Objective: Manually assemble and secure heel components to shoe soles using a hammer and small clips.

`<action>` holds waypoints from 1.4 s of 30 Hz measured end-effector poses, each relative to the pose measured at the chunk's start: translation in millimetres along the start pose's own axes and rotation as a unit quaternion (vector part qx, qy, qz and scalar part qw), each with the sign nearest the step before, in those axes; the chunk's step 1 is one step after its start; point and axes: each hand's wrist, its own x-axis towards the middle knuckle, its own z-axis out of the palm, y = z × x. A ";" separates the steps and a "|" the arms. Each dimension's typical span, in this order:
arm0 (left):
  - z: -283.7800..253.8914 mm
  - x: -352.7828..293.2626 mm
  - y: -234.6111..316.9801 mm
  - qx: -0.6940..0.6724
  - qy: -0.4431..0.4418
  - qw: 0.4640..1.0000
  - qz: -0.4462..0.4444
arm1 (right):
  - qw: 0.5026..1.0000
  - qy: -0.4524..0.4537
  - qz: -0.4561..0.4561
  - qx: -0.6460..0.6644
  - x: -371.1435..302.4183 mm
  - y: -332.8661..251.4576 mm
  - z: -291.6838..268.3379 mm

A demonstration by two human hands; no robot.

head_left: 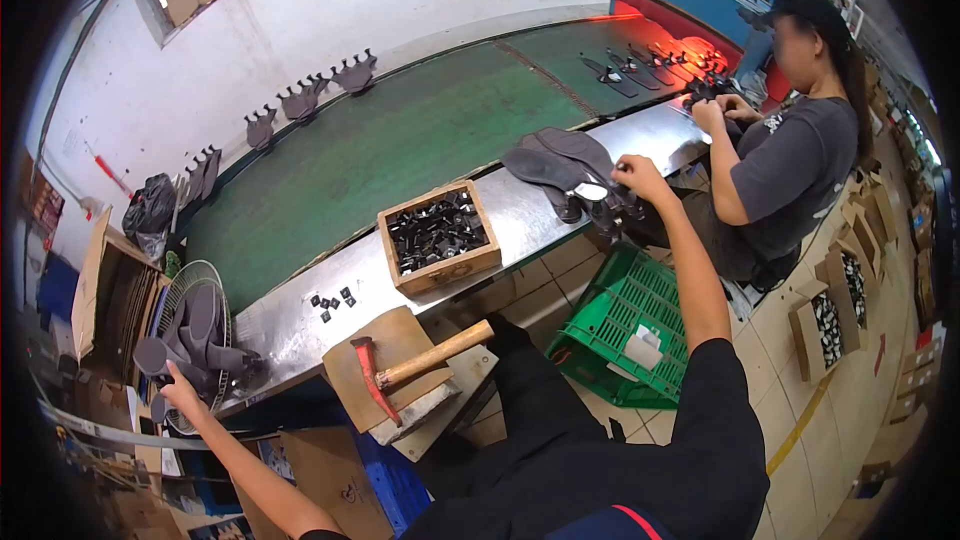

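At the far left, my left hand (183, 392) has its fingers closed on a grey sole-shaped piece (152, 356), beside more grey pieces (200, 330) heaped against a round wire grille (222, 285). My right hand (642, 178) reaches to the right with its fingers bent together over a pile of dark grey sole-shaped pieces (560, 155) with black fittings. What sits between those fingers is too small to make out. Between my arms, a hammer (435, 351) with a red head and wooden handle lies on a brown pad on a stone block (420, 412).
A wooden box (450, 272) of small black parts stands on the metal bench (300, 340), near several loose ones (335, 302). Behind runs a green conveyor (400, 160). A green crate (640, 310) stands at my right. A co-worker (800, 140) handles dark pieces.
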 end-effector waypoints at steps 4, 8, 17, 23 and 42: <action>-10.3 3.9 -20.6 0.134 -0.026 0.989 0.059 | 0.918 0.340 -0.144 -0.146 29.3 -14.9 -10.0; -22.8 -64.4 60.9 0.230 0.015 0.956 0.184 | 0.831 0.408 -0.178 -0.334 15.1 -163.0 -52.6; -85.1 -327.4 315.2 -0.241 -0.436 0.753 0.429 | 0.732 0.033 -0.669 0.125 -131.1 -459.9 -20.9; -111.5 -347.7 287.4 -0.502 -0.430 0.747 -0.069 | 0.918 -0.071 -0.387 0.056 -156.9 -407.0 108.3; 70.9 -296.6 235.6 -0.083 -0.362 0.907 0.200 | 0.950 -0.040 0.117 0.286 -297.8 -185.8 29.7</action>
